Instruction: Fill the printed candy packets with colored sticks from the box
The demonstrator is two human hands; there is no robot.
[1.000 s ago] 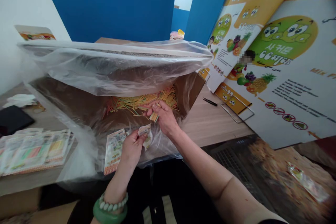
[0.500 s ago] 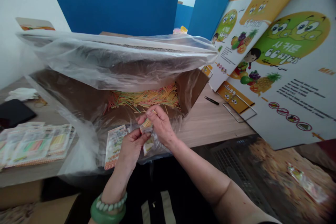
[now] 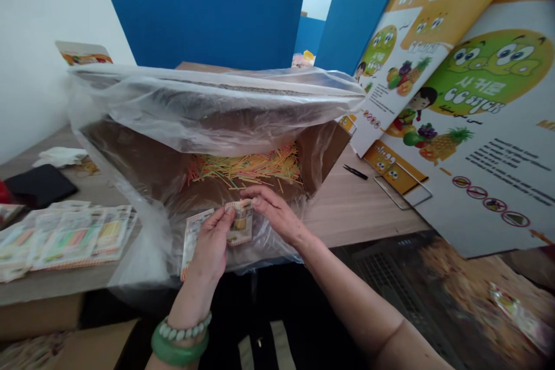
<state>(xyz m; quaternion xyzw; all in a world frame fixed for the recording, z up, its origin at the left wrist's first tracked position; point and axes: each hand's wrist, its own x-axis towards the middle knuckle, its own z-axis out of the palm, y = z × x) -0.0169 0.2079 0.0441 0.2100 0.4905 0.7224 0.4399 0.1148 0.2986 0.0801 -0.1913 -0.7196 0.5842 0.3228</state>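
Observation:
My left hand [image 3: 212, 245] and my right hand [image 3: 274, 213] together hold a small printed packet [image 3: 241, 225] by its top edge, left fingers at one corner, right fingers at the other. Coloured sticks show inside the packet. Under my left hand lies a stack of flat printed packets [image 3: 191, 237] on the plastic. Just beyond the hands a cardboard box [image 3: 323, 150], lined with clear plastic sheeting [image 3: 208, 107], holds a heap of thin coloured sticks [image 3: 247, 167]. A green bangle and a bead bracelet sit on my left wrist.
Filled packets lie in rows [image 3: 65, 237] on the wooden table [image 3: 355, 208] at the left, beside a black pouch [image 3: 41, 185]. Large printed cartons [image 3: 472, 115] lean at the right, with a black pen [image 3: 355, 171] and a wire frame [image 3: 403, 191] before them.
My right hand lifted a pinch of sticks from the heap, brought them to the packet in my left hand and slid them in. Both hands now hold the packet's top edge.

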